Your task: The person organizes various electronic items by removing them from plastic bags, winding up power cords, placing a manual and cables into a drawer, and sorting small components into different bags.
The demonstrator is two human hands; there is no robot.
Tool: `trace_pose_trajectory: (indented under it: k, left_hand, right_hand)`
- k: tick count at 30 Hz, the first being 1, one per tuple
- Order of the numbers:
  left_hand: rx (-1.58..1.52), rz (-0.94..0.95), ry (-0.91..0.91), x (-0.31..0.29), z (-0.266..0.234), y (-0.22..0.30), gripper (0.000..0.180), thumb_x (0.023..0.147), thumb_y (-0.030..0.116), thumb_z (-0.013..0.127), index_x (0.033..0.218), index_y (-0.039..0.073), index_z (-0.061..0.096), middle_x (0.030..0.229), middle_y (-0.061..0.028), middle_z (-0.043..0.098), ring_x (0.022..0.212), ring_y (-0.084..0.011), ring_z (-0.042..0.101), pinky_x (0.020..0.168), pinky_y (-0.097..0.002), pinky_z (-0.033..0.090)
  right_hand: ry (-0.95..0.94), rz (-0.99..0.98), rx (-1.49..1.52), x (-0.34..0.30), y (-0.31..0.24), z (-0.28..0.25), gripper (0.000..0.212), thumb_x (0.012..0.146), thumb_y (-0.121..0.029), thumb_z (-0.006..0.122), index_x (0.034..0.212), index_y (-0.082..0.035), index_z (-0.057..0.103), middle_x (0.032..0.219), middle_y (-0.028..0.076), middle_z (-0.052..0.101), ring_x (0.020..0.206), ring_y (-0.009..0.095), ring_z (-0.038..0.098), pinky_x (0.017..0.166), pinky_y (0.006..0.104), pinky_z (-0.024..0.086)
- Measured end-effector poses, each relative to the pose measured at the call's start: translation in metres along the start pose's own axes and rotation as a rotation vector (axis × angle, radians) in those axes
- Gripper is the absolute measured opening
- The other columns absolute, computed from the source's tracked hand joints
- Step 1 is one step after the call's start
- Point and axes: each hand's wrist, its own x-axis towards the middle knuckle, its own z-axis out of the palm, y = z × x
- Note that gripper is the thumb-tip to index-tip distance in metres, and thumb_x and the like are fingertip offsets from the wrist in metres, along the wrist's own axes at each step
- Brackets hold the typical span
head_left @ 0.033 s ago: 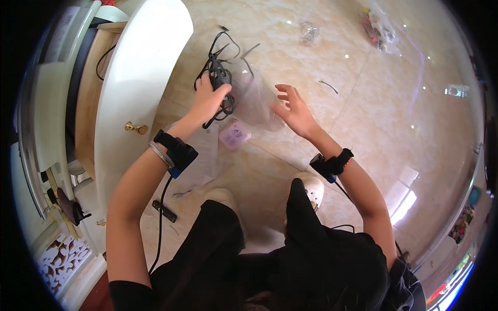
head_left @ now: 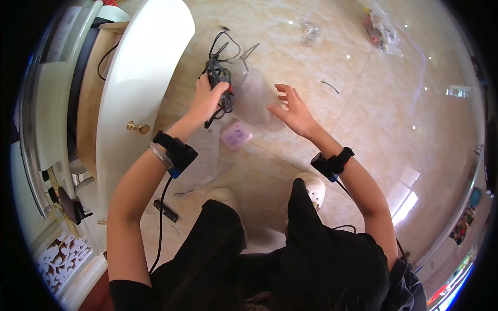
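Note:
My left hand (head_left: 208,102) is closed around a bundle of black cables (head_left: 213,68), and a small red part shows beside the thumb. Loose cable loops and a plug end stick out beyond the bundle. Just right of it a translucent plastic bag (head_left: 254,103) stands over the floor, partly behind the cables. My right hand (head_left: 295,111) is at the bag's right side with fingers spread and thumb apart; whether the thumb touches the bag I cannot tell. Below the bag lies a small pink square case (head_left: 237,136).
On the left, a white curved drawer (head_left: 140,62) with a gold knob (head_left: 138,127) is pulled out. A clear plastic sheet or bag (head_left: 202,150) and a black remote (head_left: 165,211) lie near my feet. Farther off are a short dark cable (head_left: 330,86) and clear plastic packaging (head_left: 381,36).
The cable bundle has turned slightly in my left hand, so the red part now shows. My right hand has barely moved.

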Motion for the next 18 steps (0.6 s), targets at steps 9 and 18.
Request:
trace_pose_trajectory:
  k: [9, 18]
  left_hand:
    - [-0.456, -0.111, -0.085, -0.013, -0.034, -0.003, 0.028, 0.086, 0.021, 0.047, 0.110, 0.007, 0.042, 0.086, -0.0060, 0.056, 0.062, -0.0111, 0.057, 0.046, -0.0252, 0.048]
    - [-0.425, -0.149, -0.028, -0.005, -0.041, -0.020, 0.034, 0.085, 0.029, 0.052, 0.112, 0.010, 0.043, 0.083, -0.0041, 0.053, 0.064, -0.0109, 0.055, 0.048, -0.0238, 0.047]
  right_hand:
    - [-0.046, -0.028, -0.167, 0.040, 0.003, 0.013, 0.064, 0.068, -0.026, 0.066, 0.121, 0.001, 0.043, 0.111, 0.027, 0.053, 0.102, 0.041, 0.053, 0.085, 0.0404, 0.046]
    - [0.258, 0.035, 0.122, -0.010, 0.028, -0.036, 0.042, 0.073, -0.014, 0.065, 0.106, 0.005, 0.048, 0.091, 0.019, 0.062, 0.087, 0.028, 0.060, 0.075, 0.0355, 0.048]
